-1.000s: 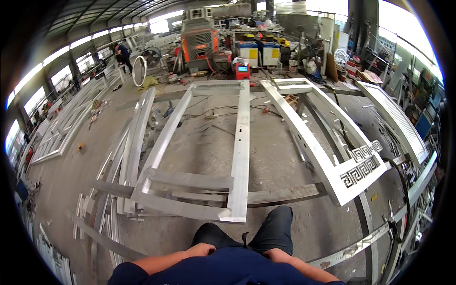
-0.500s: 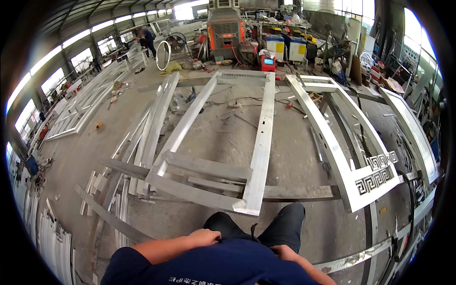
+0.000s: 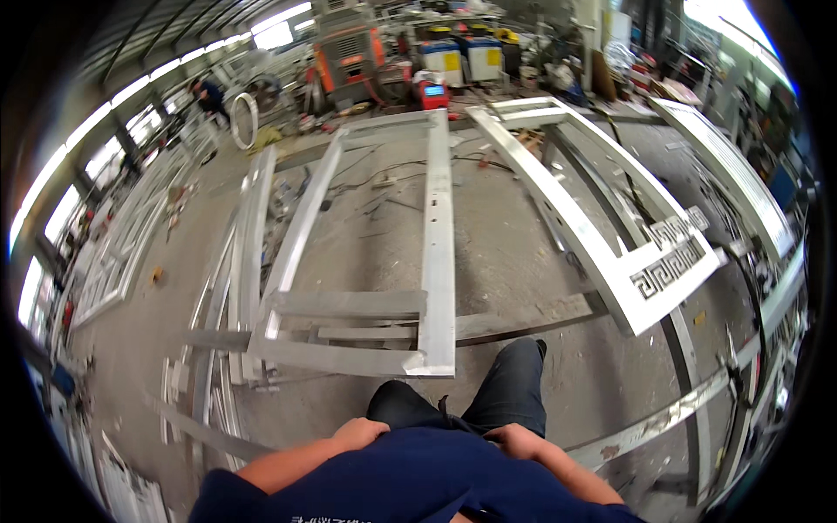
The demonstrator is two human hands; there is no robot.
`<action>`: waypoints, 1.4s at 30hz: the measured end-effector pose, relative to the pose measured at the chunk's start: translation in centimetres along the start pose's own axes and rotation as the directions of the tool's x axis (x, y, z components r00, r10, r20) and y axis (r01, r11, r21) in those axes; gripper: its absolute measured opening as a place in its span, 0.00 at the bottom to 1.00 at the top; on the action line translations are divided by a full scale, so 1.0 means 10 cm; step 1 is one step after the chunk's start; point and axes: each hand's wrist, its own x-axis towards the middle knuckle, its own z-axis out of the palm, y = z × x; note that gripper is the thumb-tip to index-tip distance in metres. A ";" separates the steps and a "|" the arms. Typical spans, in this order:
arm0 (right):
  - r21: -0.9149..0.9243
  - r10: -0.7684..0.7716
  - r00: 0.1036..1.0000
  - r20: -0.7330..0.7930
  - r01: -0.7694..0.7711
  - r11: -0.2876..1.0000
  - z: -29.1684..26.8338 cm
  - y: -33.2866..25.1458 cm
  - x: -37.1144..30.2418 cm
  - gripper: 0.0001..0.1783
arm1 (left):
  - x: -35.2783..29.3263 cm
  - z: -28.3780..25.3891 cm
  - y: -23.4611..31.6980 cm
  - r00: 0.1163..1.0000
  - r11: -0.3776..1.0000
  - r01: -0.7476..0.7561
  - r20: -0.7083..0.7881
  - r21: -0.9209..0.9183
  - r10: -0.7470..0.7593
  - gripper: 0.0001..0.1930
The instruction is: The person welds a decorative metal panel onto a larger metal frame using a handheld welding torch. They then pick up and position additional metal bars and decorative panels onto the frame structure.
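1. Left hand (image 3: pixel 360 431): rests at the waist, against dark grey trousers (image 3: pixel 510 383) and a navy blue short-sleeved shirt (image 3: pixel 410 475). Fingers curl inward; from where I stand, I cannot tell whether the tips pinch cloth.
2. Right hand (image 3: pixel 516 441): rests at the opposite side of the waist, touching the same clothing. Fingers bend inward, tips partly hidden; I cannot tell whether they are spread or pressed together.
3. Silver rectangular metal frame (image 3: pixel 438 235): lies ahead of both sets of fingers, apart from them, its near end closest. Its right-hand upright carries small dark holes.
4. Grey metal beam (image 3: pixel 527 318): runs crosswise ahead of the right fingers, showing on both sides of the frame's near end.
5. White metal frame (image 3: pixel 580 235) with grey Greek-key fretwork (image 3: pixel 667 268): lies ahead and right of the right fingers, well apart.
6. Long silver metal bars (image 3: pixel 253 227): lie ahead and left of the left fingers, beside the silver frame.
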 end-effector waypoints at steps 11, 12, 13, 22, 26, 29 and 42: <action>0.186 0.052 0.998 -0.019 -0.047 0.981 0.12 0.18 -0.28 0.20 | 0.09 0.09 0.07 0.982 0.962 -0.002 0.180 -0.273 0.053 0.13; 0.198 0.049 0.999 -0.014 -0.046 0.979 0.11 0.21 -0.29 0.20 | 0.17 0.10 -0.03 0.975 0.952 -0.008 0.208 -0.306 0.075 0.14; 0.228 0.015 1.000 -0.017 -0.011 0.973 0.12 0.28 -0.29 0.21 | 0.28 0.07 -0.12 0.969 0.904 0.054 0.242 -0.425 0.056 0.14; 0.679 0.420 0.816 -0.397 -0.047 0.733 -0.69 0.98 -0.57 0.21 | 2.01 -0.60 0.32 0.879 0.992 -0.091 -0.475 -0.091 0.037 0.23; 0.506 0.502 0.574 -0.647 -0.170 0.846 -1.20 1.55 -0.64 0.23 | 2.93 -0.46 0.28 0.904 0.985 -0.079 -0.406 0.154 0.137 0.38; 0.448 0.473 0.461 -0.751 -0.172 0.878 -1.75 1.87 -0.71 0.24 | 3.34 -0.32 0.41 0.928 0.935 -0.009 -0.346 0.355 0.141 0.42; 0.119 0.190 0.019 -0.982 -0.718 0.686 -5.08 3.54 0.00 0.44 | 3.46 -0.31 0.32 0.888 0.886 -0.098 -0.363 0.453 0.284 0.38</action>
